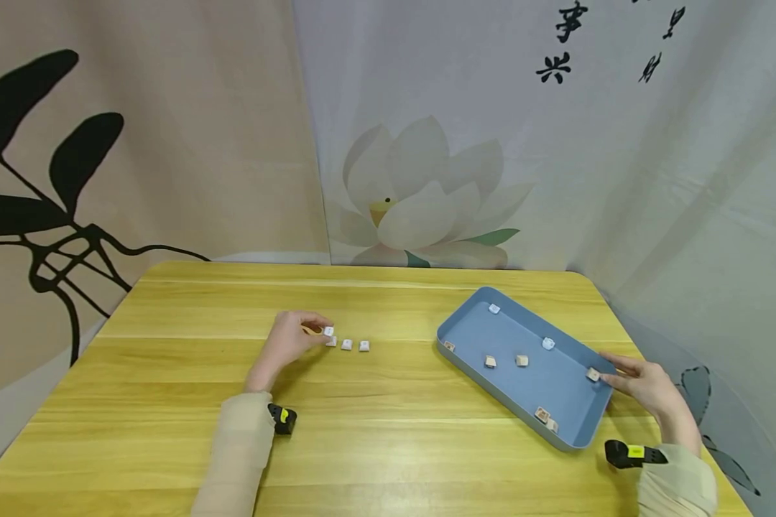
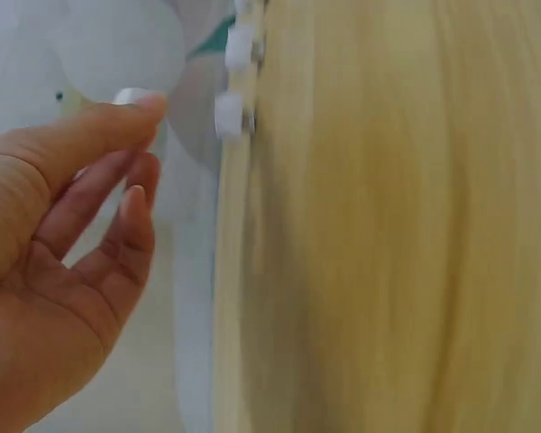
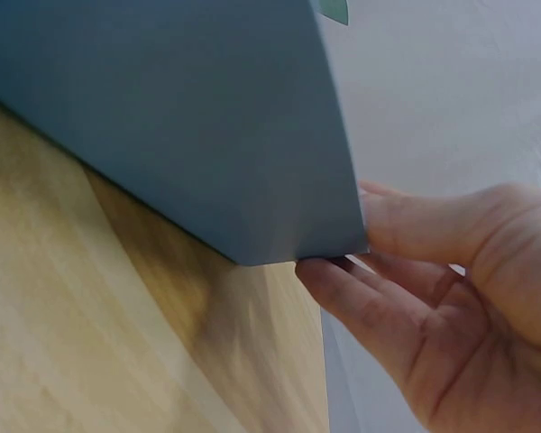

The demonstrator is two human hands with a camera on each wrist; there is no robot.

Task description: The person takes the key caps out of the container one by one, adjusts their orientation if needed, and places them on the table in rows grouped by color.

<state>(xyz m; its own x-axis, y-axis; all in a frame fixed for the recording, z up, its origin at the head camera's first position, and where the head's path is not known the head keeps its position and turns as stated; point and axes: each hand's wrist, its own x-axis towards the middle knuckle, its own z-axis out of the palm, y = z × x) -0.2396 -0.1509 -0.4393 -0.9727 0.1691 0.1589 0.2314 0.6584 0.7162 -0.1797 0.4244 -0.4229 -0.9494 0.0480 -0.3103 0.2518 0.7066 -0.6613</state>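
Head view: The left grip [image 1: 291,336] pinches a white block [image 1: 328,331] at its fingertips. This hold presumably suits so small a part, as it leaves much of the block exposed. The block appears just above the nearest member of a three-piece row [image 1: 347,345], which extends rightward from the left grip along the worktop [image 1: 394,467]. The right grip [image 1: 643,384] grasps one end of the blue tray [image 1: 524,395], well apart from the row. Loose blocks [image 1: 522,360] lie scattered inside; one is just beside this grip.

Left wrist view: The block is at the thumb end; the remaining fingers bend clear, probably to avoid the row.

Right wrist view: Fingers bear on the tray's edges at a corner, likely to steady it. Whether the tray is lifted cannot be told.
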